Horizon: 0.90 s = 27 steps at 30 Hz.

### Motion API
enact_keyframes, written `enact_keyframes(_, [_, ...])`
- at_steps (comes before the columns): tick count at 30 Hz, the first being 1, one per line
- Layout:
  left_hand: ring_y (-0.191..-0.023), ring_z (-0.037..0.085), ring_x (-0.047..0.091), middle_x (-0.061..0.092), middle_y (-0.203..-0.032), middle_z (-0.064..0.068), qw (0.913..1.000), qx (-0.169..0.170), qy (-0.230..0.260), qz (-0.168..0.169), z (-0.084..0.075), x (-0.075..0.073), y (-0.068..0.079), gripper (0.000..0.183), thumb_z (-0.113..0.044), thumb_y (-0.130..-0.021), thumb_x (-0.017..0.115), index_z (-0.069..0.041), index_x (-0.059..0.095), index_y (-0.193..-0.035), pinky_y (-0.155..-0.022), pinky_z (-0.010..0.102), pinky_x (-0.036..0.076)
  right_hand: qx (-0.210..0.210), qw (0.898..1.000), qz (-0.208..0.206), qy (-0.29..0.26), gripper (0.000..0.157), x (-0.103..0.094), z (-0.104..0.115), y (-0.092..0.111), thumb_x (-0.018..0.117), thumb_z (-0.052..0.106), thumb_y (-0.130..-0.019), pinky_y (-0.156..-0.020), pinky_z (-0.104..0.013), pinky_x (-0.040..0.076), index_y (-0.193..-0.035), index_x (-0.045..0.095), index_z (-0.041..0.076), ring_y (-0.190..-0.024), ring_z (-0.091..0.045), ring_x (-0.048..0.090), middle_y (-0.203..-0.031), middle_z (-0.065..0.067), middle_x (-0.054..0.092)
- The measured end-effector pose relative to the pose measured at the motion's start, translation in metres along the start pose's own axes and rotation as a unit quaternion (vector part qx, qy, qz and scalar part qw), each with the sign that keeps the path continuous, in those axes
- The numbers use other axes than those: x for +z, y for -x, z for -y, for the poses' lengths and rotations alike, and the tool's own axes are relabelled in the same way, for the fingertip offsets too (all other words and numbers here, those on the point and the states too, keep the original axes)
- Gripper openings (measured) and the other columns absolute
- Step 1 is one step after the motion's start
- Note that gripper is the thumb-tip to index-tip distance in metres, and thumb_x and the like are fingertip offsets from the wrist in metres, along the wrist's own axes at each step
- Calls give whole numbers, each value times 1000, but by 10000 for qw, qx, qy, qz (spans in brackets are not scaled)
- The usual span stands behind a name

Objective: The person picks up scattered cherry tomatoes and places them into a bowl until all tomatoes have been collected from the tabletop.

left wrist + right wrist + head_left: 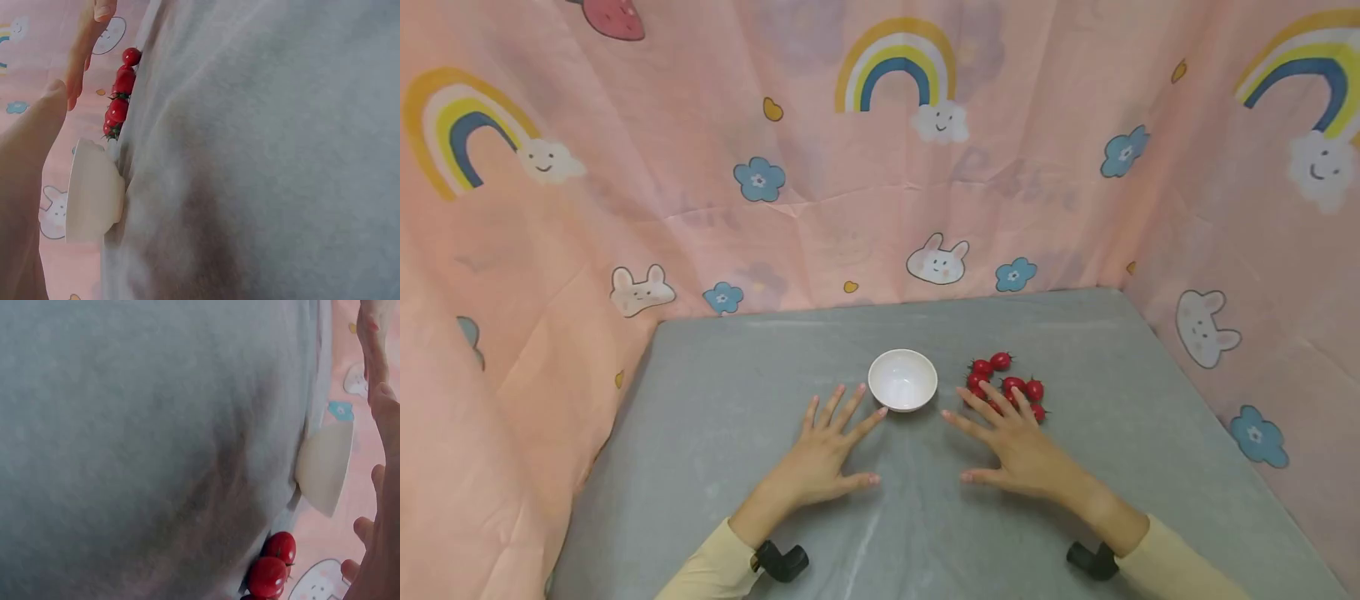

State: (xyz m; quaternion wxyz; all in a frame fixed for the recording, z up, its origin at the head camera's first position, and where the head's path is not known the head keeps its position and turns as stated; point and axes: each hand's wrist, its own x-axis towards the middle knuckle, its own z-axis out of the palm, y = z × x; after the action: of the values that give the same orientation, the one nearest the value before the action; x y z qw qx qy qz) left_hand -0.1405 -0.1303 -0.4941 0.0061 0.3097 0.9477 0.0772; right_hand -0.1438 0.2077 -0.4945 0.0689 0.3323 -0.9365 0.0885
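Note:
A small white bowl stands upright on the grey cloth with nothing inside it. Just left of and in front of it, the left hand hovers palm down with fingers spread, its index fingertip near the bowl's rim. Several red cherry tomatoes with green stems lie in a loose group right of the bowl. Over the near part of that group the right hand is held with fingers spread, hiding some tomatoes. Neither hand holds anything. In the left wrist view the bowl sits beyond the thumb, with tomatoes behind it.
Grey cloth covers the table. Pink curtains printed with rainbows, rabbits and flowers hang behind and at both sides. A black angled piece is on the left wrist, another on the right.

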Motion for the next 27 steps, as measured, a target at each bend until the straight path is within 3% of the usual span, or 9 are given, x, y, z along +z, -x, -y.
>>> enact_keyframes(10, [-155,40,-4,-6,-169,7,9972,-321,669,-111,11,-5,-11,91,-67,-88,56,-38,7,-159,-116,72,9,123,9993,-116,-346,88,-12,-23,-16,75,59,-78,-111,-75,16,-153,35,36,-149,-39,23,-164,-6,29])
enact_keyframes(23, [-155,43,0,-4,-169,10,9936,-635,910,-204,28,-5,-36,91,-63,-91,57,-37,4,-159,-118,70,6,123,9987,-169,-473,87,-24,-59,-40,73,55,-82,-112,-73,14,-155,32,32,-146,-45,24,-162,-11,29])
enact_keyframes(27, [-155,42,-1,-3,-169,10,9923,-764,954,-207,32,-1,-44,89,-64,-92,55,-36,5,-160,-118,69,7,305,9985,-117,-431,86,-22,-76,-43,72,55,-83,-112,-71,15,-155,33,30,-145,-44,25,-161,-13,30])
